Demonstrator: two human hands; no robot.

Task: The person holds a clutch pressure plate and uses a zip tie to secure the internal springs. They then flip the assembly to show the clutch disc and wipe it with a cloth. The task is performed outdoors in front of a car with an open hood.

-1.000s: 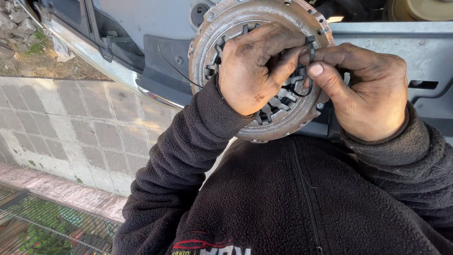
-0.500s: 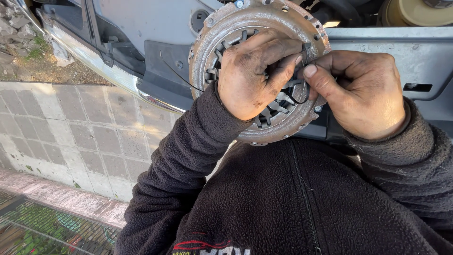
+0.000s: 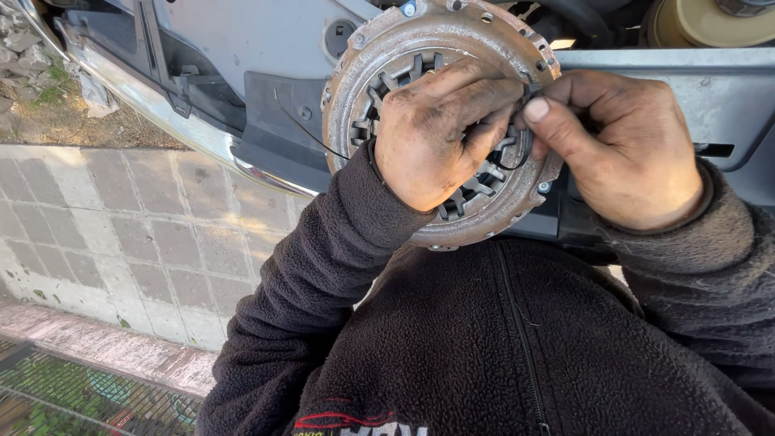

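Observation:
A round, rusty metal clutch pressure plate (image 3: 367, 81) with radial spring fingers rests against the front of a grey car. My left hand (image 3: 440, 133) lies over its middle, fingers curled onto the spring fingers. My right hand (image 3: 617, 145) is at the plate's right rim, thumb and fingers pinched on a thin black wire (image 3: 303, 133) that passes behind the left hand and trails out to the left. Both hands are grimy, with dark fleece sleeves.
The car's grey front panel (image 3: 242, 36) and chrome bumper strip (image 3: 153, 109) run across the top. Paved stone tiles (image 3: 121, 234) lie below left, with a curb and a metal grate (image 3: 48, 396) at the bottom left. My dark fleece jacket fills the lower middle.
Both hands and the plate stay nearly in place. The right thumb has shifted slightly along the wire at the rim.

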